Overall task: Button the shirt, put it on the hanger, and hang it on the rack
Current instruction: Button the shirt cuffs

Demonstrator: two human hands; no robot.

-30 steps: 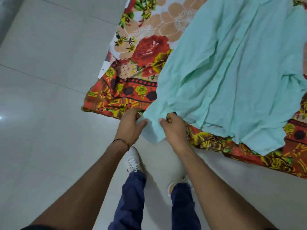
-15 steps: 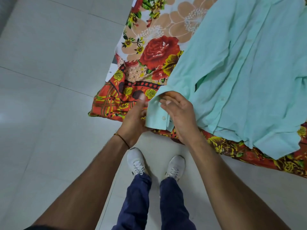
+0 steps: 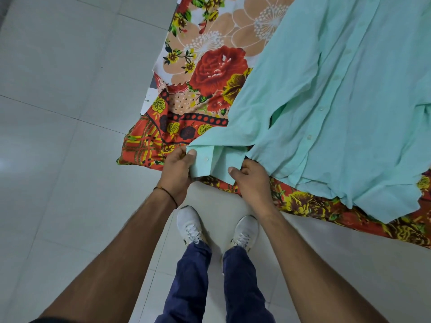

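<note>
– Hands check: left hand [image 3: 179, 169], right hand [image 3: 250, 180]?
– Each pinches one edge of the sleeve cuff [image 3: 215, 165], now drawn apart and flat; half a second ago they sat together.
– And the shirt [image 3: 338, 113]?
– Lies on the floral sheet [image 3: 210, 73]. Exposed cuff button [image 3: 206, 159] appears unfastened: buttoning continues.

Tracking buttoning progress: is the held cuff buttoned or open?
Open: the cuff is spread flat between left hand and right hand, its button bare.
</note>
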